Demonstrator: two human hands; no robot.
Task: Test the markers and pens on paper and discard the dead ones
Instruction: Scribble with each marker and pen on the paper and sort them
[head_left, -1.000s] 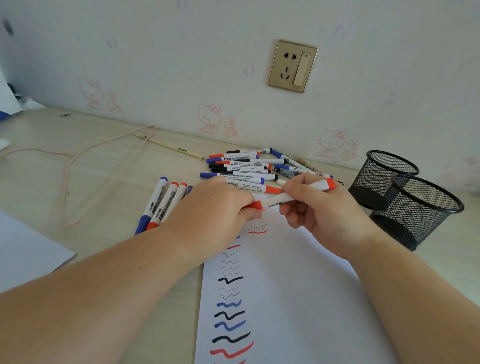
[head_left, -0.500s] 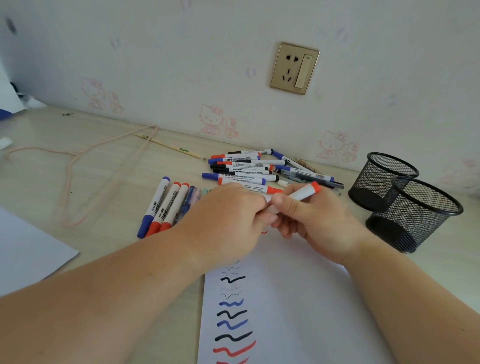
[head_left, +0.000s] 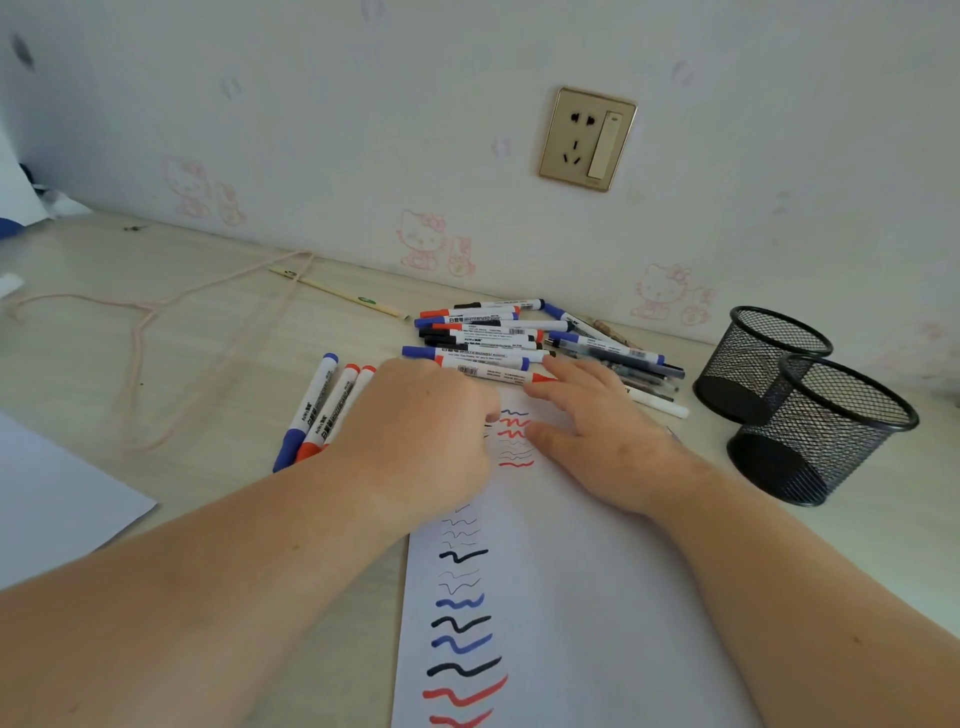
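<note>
Right now both hands sit low over the top of the paper (head_left: 571, 597). Left hand (head_left: 415, 431) is knuckles-up with fingers curled under; grip state can't be told, fingertips are hidden. Right hand (head_left: 597, 431) is released, fingers spread flat, resting on the paper, with its fingertips touching the red-capped marker (head_left: 498, 374) at the near edge of the pile (head_left: 519, 338). The pile lies on the table (head_left: 156, 322) just beyond the paper, mixed red, blue and black caps, plus a few pens (head_left: 639, 369) on its right side. Three markers (head_left: 322, 410) lie side by side left of the left hand, one blue, two red. Test squiggles (head_left: 462, 629) run down the paper's left side in black, blue and red, some faint. Two mesh cups (head_left: 810, 415) stand to the right, touching each other, apart from the pile.
</note>
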